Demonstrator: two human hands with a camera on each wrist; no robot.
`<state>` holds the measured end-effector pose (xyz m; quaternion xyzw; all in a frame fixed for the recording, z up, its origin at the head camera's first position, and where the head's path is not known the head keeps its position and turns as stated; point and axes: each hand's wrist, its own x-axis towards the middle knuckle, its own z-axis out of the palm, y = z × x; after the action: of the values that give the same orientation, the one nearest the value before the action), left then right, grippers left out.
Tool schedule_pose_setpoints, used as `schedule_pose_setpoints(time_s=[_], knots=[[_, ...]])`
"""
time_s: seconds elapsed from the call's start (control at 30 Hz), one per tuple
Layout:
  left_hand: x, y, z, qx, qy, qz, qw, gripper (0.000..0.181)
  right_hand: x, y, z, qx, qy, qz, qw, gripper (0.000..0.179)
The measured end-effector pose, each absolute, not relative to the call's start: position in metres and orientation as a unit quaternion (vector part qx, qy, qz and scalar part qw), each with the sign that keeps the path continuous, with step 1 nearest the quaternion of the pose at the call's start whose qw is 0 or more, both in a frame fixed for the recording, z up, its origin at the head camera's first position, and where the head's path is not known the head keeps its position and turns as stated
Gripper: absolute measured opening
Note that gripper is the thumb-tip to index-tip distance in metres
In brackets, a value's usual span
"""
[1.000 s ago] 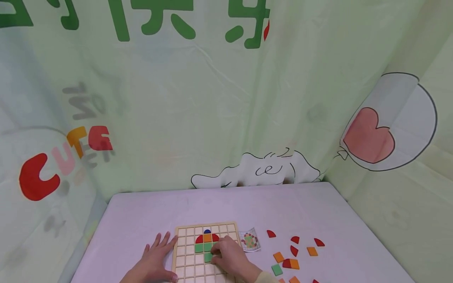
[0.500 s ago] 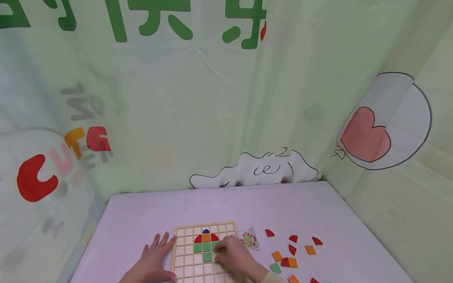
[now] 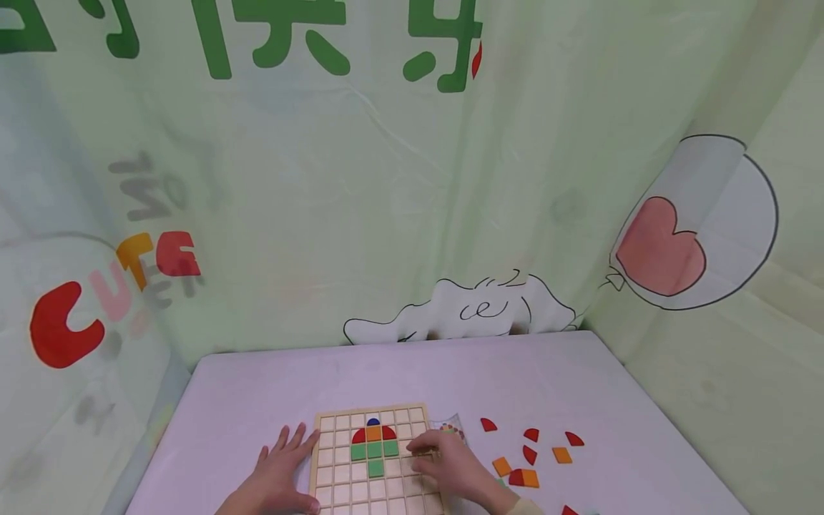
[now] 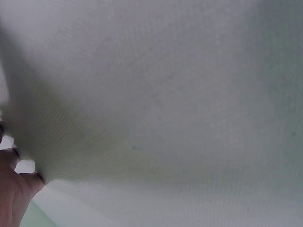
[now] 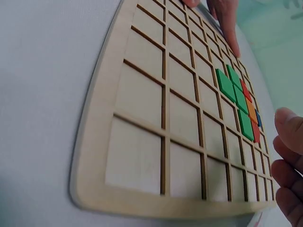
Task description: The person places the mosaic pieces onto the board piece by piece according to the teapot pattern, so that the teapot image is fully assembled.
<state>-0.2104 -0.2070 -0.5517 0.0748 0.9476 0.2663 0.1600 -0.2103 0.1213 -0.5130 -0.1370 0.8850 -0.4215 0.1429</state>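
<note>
Right hand (image 3: 450,465) over the right side of the gridded board (image 3: 342,473); thumb and fingers bent, slightly apart, nothing between them in the head or right wrist view. Contact with the board: cannot tell. Its fingertips lie just right of the green row, apart from it. Left hand (image 3: 278,472) at the board's left edge, fingers spread, forefinger tip and thumb against the frame. Board lies flat on the pale lilac tabletop (image 3: 270,386), near side cut off by the lower border of the head view. Pieces set in its cells, from the far side: blue domed piece (image 3: 373,422); below it, orange square (image 3: 373,433) between left red piece (image 3: 359,435) and right red piece (image 3: 388,433), both with rounded outer corners; next, green row (image 3: 375,450) of three squares; then single green square (image 3: 376,468) under the row's middle one. Printed card (image 3: 453,427) beside the board's right edge, partly hidden by the right hand. Farther right, loose on the table: red quarter-rounds (image 3: 488,425) and orange squares (image 3: 562,455), scattered, one of each touching. Pale sleeve (image 3: 524,508) at the right wrist.
</note>
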Motion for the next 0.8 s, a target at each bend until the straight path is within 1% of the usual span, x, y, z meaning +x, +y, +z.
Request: schedule_pose_setpoints(time_s=[0.23, 0.37, 0.5, 0.67, 0.8], knots=[[-0.211, -0.21, -0.555, 0.095, 0.95, 0.261, 0.145, 0.125, -0.205, 0.149, -0.508, -0.163, 0.884, -0.419, 0.124, 0.025], [-0.212, -0.211, -0.558, 0.1, 0.949, 0.264, 0.143, 0.125, -0.203, 0.166, -0.506, -0.146, 0.888, -0.42, 0.114, 0.029], [-0.213, -0.212, -0.56, 0.1, 0.946, 0.271, 0.149, 0.127, -0.2, 0.182, -0.505, -0.098, 0.9, -0.411, 0.107, 0.028], [-0.212, -0.211, -0.557, 0.094, 0.944, 0.271, 0.161, 0.129, -0.196, 0.2, -0.507, -0.006, 0.905, -0.412, 0.111, 0.028], [-0.211, -0.21, -0.554, 0.094, 0.947, 0.265, 0.157, 0.127, -0.194, 0.218, -0.511, 0.035, 0.903, -0.415, 0.107, 0.029]])
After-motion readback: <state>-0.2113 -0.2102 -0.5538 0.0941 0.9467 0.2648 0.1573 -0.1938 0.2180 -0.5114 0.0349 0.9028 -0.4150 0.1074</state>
